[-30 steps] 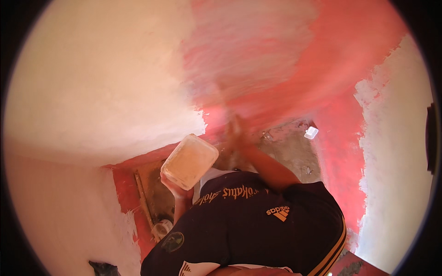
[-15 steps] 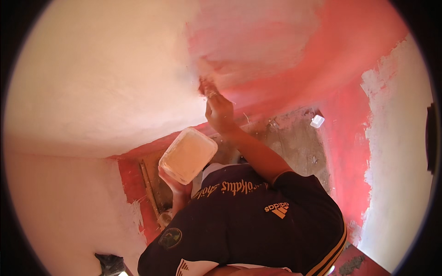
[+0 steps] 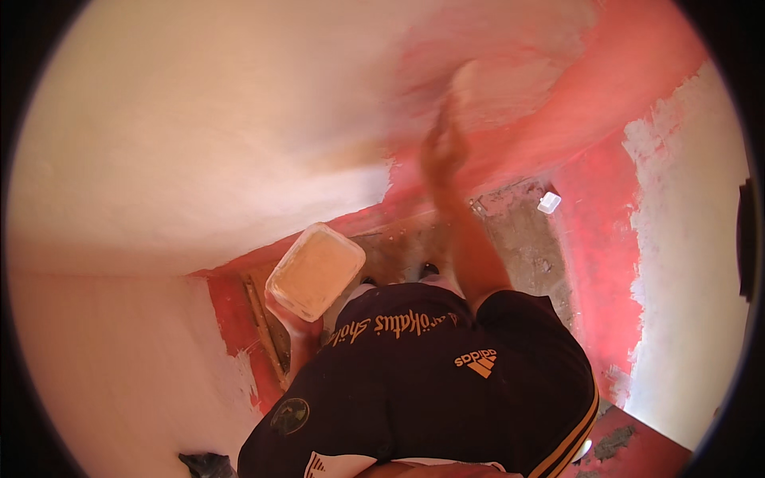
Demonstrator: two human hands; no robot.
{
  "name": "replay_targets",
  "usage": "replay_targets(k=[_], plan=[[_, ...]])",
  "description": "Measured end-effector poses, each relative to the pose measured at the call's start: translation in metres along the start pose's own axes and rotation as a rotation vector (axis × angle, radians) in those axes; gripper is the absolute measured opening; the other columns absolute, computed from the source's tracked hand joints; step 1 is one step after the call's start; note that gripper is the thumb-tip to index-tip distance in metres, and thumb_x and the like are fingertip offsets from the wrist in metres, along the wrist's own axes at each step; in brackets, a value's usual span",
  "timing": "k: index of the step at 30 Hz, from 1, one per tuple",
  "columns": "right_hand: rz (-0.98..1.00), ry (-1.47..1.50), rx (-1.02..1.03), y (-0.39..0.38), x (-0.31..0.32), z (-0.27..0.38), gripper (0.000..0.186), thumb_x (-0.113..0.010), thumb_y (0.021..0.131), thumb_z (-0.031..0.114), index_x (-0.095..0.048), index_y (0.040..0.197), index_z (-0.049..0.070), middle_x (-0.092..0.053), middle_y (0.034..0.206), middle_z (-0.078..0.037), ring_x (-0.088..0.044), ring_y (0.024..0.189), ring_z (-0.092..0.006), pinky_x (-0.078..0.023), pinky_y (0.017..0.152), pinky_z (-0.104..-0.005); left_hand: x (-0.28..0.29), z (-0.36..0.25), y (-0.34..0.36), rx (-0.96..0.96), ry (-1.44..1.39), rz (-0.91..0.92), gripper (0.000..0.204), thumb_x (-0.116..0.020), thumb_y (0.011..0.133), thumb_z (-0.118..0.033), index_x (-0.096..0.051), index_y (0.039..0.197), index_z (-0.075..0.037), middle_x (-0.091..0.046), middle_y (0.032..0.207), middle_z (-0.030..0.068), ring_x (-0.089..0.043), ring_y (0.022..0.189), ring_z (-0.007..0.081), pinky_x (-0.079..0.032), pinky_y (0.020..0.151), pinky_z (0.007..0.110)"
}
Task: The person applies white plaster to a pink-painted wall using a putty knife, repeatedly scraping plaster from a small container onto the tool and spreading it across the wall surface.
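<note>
My right hand, smeared by motion, is raised against the wall with its fingers closed on a paintbrush. The brush's blurred head lies over a patch where pale paint thinly covers red. Held below and to the left is a square plastic tub with cream paint inside. My left hand grips the tub from beneath; most of its fingers are hidden by the tub. The wall is cream on the left and still red on the right.
On the floor near the right corner lies a small white container. A wooden strip leans or lies beside the left wall's red lower band. A black plastic bag is at the lower left. The right wall is pale with a ragged red border.
My right hand and the brush have swept up and to the right along the wall. Cream now covers more of the red near the middle. The tub has shifted slightly left.
</note>
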State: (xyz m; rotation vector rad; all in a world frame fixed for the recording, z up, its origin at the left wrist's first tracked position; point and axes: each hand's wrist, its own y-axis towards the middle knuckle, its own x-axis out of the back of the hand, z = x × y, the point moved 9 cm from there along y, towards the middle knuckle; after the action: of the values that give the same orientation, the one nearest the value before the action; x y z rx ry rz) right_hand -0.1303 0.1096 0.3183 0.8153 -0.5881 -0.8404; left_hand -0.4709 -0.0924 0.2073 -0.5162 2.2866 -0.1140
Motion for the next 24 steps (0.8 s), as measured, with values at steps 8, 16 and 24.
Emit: replay_targets(k=[8,16,24], plan=[[0.212,0.024,0.002,-0.151,-0.011,-0.015,0.036,-0.050,0.099,0.003,-0.058,0.133,-0.008,-0.066,0.128,-0.023,-0.066,0.115,-0.0327,-0.053,0.096,-0.0402,0.022,-0.063,0.044,-0.110,0.196,0.206,0.063,-0.029,0.105,-0.055,-0.053,0.132,-0.003,-0.063,0.125,0.0084,-0.062,0.114,0.0213,-0.051,0.096,0.037],[-0.360,-0.157,-0.305,0.035,0.067,-0.052,0.038,-0.049,0.105,0.020,-0.062,0.133,-0.001,-0.067,0.128,-0.021,-0.067,0.114,-0.0306,-0.052,0.097,-0.0355,0.043,-0.086,0.074,-0.059,0.323,0.220,0.055,-0.049,0.104,-0.045,-0.054,0.133,0.002,-0.064,0.128,0.0114,-0.063,0.114,0.0224,-0.053,0.094,0.036],[0.041,0.218,-0.244,-0.116,-0.041,0.051,0.034,-0.054,0.104,0.014,-0.061,0.133,-0.004,-0.066,0.129,-0.022,-0.063,0.121,-0.0288,-0.050,0.101,-0.0366,0.057,-0.089,0.093,-0.024,0.257,0.238,0.048,-0.054,0.101,-0.036,-0.054,0.131,0.002,-0.064,0.125,0.0123,-0.064,0.112,0.0219,-0.053,0.092,0.034]])
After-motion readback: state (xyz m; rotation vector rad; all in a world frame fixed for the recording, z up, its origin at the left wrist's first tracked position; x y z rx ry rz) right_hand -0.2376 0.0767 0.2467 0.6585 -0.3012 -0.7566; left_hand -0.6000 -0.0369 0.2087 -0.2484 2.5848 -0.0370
